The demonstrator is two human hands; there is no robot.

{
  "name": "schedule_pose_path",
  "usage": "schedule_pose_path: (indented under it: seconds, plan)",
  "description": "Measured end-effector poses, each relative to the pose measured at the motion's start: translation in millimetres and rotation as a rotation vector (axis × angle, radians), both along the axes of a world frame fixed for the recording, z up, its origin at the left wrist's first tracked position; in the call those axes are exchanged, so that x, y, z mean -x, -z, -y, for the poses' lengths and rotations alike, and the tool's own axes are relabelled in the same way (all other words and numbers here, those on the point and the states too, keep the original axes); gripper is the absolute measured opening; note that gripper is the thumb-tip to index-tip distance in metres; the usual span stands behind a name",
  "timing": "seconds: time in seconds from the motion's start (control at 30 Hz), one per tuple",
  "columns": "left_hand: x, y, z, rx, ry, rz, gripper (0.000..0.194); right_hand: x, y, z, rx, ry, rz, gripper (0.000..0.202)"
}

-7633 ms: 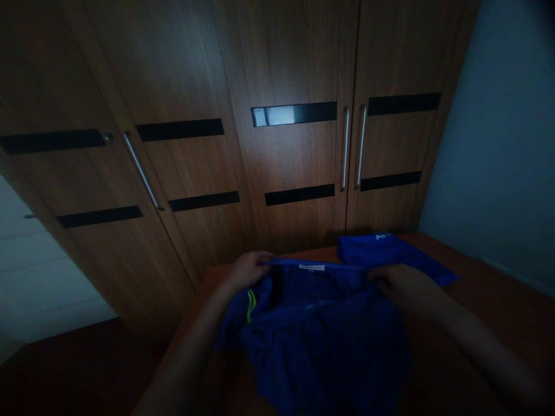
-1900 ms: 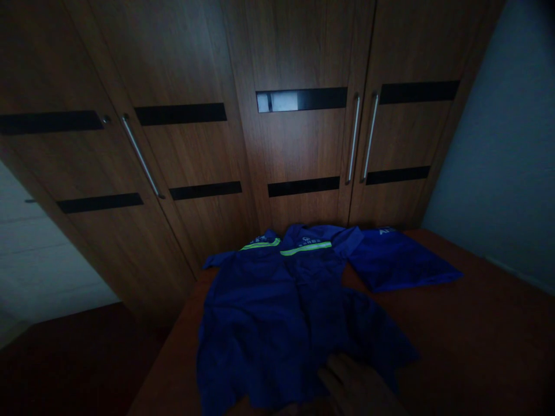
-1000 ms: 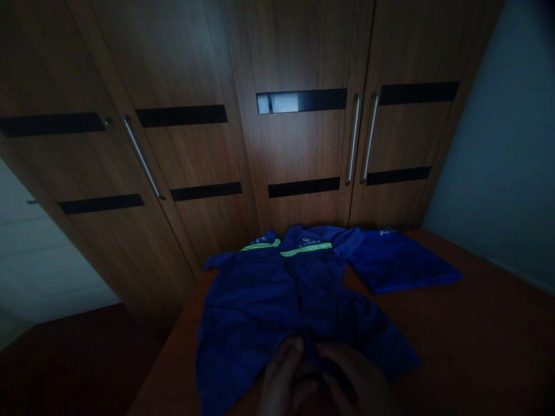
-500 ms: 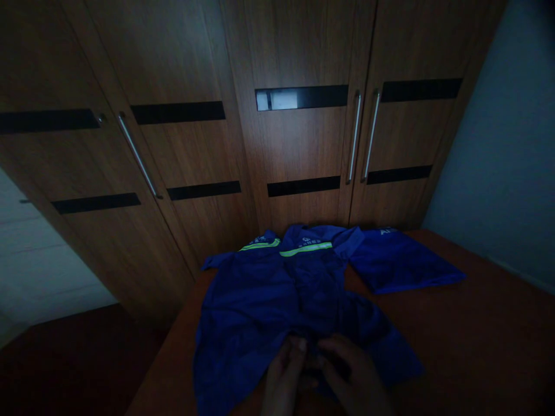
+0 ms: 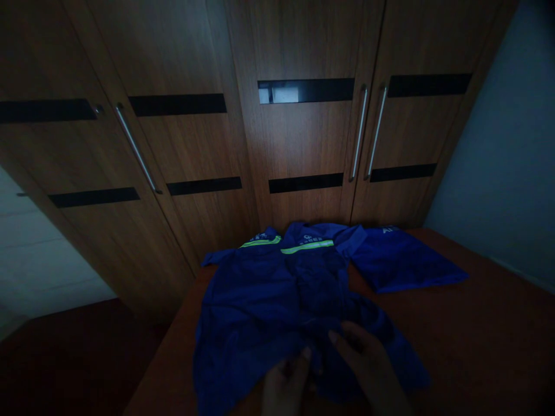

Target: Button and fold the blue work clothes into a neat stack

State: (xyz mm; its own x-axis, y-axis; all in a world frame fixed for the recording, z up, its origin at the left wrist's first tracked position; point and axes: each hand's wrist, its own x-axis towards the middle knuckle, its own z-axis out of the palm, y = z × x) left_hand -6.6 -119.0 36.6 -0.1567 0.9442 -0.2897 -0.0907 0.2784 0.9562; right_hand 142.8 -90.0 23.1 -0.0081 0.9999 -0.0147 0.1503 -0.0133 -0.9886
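We are working our fingertips into the near hem of the blue cotton work jacket with lime reflective chest stripes, our right hand lying with its fingers spread flat on the cloth while our left hand is curling just beside it, thumb raised; in this dim light we cannot tell whether the left one is pinching a fold or only pressing. The step looks to us like flattening and squaring the hem, and the next move seems to call for a firm hold on both lower corners. The jacket is lying open, front up and collar away from us, soft and wrinkled, on the reddish-brown wooden table. Just right of the jacket's collar a folded blue garment with white lettering is resting flat. Beyond the jacket the dark wood-grain wardrobe with black inset bands is rising, its long brushed-metal bar handles catching faint light.
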Motion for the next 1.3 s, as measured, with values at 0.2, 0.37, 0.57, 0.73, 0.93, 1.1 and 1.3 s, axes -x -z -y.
schedule_pose_path:
  seconds: [0.2,0.37,0.57,0.73,0.93,1.1,1.3]
  plan:
    - [-6.3,7.0,4.7,-0.038,0.047,-0.066,0.044,4.0,-15.1,3.0,-0.082,-0.060,0.096,0.028]
    - [-6.3,17.8,7.1,-0.051,0.041,-0.117,0.045,7.1,-17.3,4.2,-0.159,-0.078,0.271,0.024]
    - [-6.5,32.4,5.9,-0.076,0.015,-0.147,0.048,6.8,-16.1,3.0,-0.149,-0.104,0.248,0.023]
    - [-6.8,22.8,6.6,-0.038,0.035,-0.179,0.043,7.6,-16.9,6.3,-0.121,-0.174,0.267,0.019]
    - [-8.7,15.8,8.9,-0.033,0.019,-0.171,0.048,9.0,-17.7,8.1,-0.165,-0.196,0.304,0.015]
    - [-6.4,19.6,6.0,-0.030,0.029,-0.203,0.051,7.6,-17.2,10.8,-0.190,-0.191,0.337,0.021]
    - [-3.1,8.2,7.6,-0.105,-0.010,-0.316,0.036,9.8,-22.6,15.5,-0.186,-0.206,0.426,0.025]
